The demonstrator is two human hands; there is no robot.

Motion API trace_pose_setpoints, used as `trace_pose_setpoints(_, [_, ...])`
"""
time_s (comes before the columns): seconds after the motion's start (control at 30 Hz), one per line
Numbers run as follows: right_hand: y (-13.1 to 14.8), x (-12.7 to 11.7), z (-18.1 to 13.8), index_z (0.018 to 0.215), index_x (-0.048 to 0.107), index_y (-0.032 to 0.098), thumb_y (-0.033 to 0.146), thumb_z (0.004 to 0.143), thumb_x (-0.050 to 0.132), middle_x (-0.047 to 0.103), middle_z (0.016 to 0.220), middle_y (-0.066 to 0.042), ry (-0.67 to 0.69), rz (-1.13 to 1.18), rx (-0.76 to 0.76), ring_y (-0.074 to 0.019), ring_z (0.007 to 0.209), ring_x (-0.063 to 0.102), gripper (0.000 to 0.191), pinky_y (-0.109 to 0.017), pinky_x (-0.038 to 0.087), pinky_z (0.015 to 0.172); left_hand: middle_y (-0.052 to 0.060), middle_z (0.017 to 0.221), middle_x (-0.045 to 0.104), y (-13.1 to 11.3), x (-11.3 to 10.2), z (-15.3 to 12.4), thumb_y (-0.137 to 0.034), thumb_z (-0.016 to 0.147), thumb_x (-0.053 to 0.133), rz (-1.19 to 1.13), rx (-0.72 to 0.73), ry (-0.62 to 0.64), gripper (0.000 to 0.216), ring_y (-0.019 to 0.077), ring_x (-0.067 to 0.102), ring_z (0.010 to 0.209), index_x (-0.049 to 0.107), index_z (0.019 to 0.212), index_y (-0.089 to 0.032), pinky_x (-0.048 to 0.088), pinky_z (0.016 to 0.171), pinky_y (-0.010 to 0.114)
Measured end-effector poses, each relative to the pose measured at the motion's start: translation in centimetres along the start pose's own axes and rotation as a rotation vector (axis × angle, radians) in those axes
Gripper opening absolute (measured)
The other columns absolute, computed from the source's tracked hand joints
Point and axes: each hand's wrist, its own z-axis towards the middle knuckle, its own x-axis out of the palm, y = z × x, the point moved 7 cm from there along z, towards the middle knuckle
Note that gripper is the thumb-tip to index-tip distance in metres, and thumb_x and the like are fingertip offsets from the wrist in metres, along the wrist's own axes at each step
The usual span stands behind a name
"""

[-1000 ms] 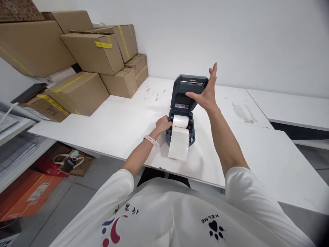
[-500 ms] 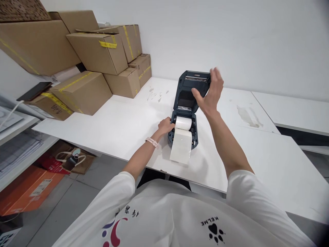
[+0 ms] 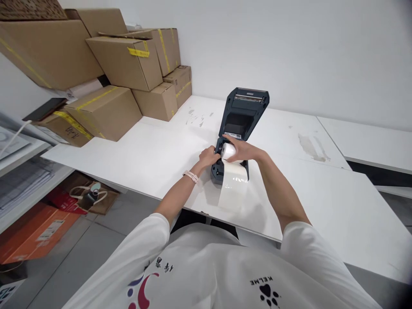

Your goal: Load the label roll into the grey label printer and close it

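A dark label printer [image 3: 218,174] stands on the white table with its lid [image 3: 244,109] tipped up and back. Inside it, a white label roll [image 3: 228,150] is tilted, its left end showing. My right hand [image 3: 241,150] has its fingers and thumb wrapped over the roll. From the roll, a strip of blank labels [image 3: 234,184] hangs over the printer's front onto the table. My left hand [image 3: 208,157], with a pale pink band on the wrist, is closed on the printer's left side, thumb by the roll's end.
Several cardboard boxes [image 3: 125,62] with yellow tape are stacked at the table's left end. A white wall [image 3: 289,56] rises behind the table [image 3: 161,159]. Below on the left are a shelf [image 3: 35,180], an orange box [image 3: 38,234] and a bag [image 3: 103,201].
My right hand has left the raised lid and come down onto the label roll. The roll now sits askew, and its strip has shifted right. My left hand stays at the printer's side.
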Motion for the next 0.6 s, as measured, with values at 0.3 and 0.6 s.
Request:
trace_pose_setpoints(0.3, [-8.1,-2.8,-12.9,0.145,0.056,0.031,0.037,0.063,0.091,0.068,0.139,-0.008,-0.68,0.698,0.118,-0.0334,0.127,0.065,0.09,-0.045,0.054,0.108,0.011,0.125,0.074,0.1,0.2,-0.1,-0.03,0.083,0.059,-0.039,-0.006,0.003,0.04,0.0308,0.068,0.115,0.062,0.122,-0.022,0.049,0.09,0.038])
trace_pose_setpoints(0.6, [-15.6,6.2,-13.5,0.157,0.035,0.023,0.044,0.051,0.092,0.053,0.156,-0.017,-0.807,0.934,0.341,-0.0354,0.145,0.052,0.122,-0.053,0.044,0.119,0.009,0.124,0.074,0.2,0.3,-0.3,-0.028,0.082,0.058,-0.089,-0.024,-0.007,0.04,0.0289,0.068,0.112,0.063,0.122,-0.022,0.05,0.088,0.037])
